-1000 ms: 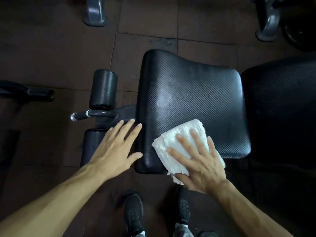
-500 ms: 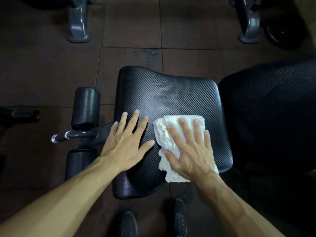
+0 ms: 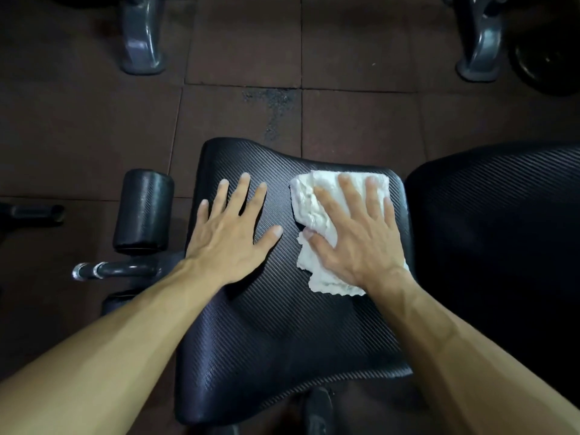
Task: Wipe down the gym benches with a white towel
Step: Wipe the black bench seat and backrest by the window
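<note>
Now the towel (image 3: 317, 215) is lying bunched on the far right corner of the seat pad (image 3: 266, 340), its long axis running from the pad's far edge back toward the person. The right hand (image 3: 354, 233) is pressing it flat, fingers straight and spread, not gripping. The left hand (image 3: 233, 233) is resting beside it on the pad's left half, also flat and released, holding nothing. The right hand is plainly the nearer one. Most of the pad is lying nearer than the towel, so the coming stroke is probably pulling back. Right of the pad, the back pad (image 3: 502, 240) is sitting close by; left, a foam roller (image 3: 142, 208).
</note>
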{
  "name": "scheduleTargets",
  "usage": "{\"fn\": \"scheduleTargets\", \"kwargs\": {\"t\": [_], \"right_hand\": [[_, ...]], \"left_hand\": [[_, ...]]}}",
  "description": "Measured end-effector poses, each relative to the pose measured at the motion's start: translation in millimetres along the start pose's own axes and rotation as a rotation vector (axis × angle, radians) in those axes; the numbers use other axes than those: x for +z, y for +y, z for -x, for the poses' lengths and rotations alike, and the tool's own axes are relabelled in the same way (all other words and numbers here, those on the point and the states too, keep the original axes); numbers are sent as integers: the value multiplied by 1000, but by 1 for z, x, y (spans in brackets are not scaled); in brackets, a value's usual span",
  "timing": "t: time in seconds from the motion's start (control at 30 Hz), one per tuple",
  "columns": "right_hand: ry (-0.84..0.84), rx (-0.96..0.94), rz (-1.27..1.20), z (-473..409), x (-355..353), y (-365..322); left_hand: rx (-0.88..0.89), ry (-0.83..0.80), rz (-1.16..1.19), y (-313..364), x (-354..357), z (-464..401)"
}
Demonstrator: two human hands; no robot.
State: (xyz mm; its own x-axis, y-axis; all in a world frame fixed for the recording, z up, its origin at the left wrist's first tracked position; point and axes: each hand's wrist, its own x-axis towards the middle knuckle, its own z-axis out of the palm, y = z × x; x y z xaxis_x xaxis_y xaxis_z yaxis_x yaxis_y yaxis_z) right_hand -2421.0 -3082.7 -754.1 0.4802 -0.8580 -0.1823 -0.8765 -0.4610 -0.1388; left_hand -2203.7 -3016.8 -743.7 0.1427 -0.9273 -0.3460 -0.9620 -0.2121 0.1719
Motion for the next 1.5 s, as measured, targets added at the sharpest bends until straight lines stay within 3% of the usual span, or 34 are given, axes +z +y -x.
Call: {"fn": "scheduleTargets", "kwargs": {"t": [0.37, 0.6, 0.83, 1.0, 1.1, 1.17, 1.27, 1.37, 1.43, 1.5], "right_hand": [[12, -60, -8, -41, -5, 14], [8, -65, -15, -21, -4, 8], [-26, -118, 7, 30, -2, -5], [-157, -429, 135, 67, -4, -5], [-156, -721, 212, 83, -9, 1], [-138, -798, 248, 91, -15, 9], [-56, -486, 99, 108, -18, 14], [-116, -87, -1, 125, -15, -1], [-190, 21, -84, 130, -2, -10], [-207, 12, -130, 129, 7, -11]], "left_hand": [[-43, -13, -26, 8, 8, -13], [-41, -17, 14, 15, -1, -3], [51, 16, 12, 15, 20, 63], [163, 38, 56, 7, 17, 87], [277, 8, 1, 2, 6, 88], [317, -21, -34, 2, -3, 86], [382, -93, -87, 11, -11, 83], [427, -120, -118, 29, -14, 71], [450, -151, -117, 42, -11, 59], [444, -219, -60, 51, -5, 55]]}}
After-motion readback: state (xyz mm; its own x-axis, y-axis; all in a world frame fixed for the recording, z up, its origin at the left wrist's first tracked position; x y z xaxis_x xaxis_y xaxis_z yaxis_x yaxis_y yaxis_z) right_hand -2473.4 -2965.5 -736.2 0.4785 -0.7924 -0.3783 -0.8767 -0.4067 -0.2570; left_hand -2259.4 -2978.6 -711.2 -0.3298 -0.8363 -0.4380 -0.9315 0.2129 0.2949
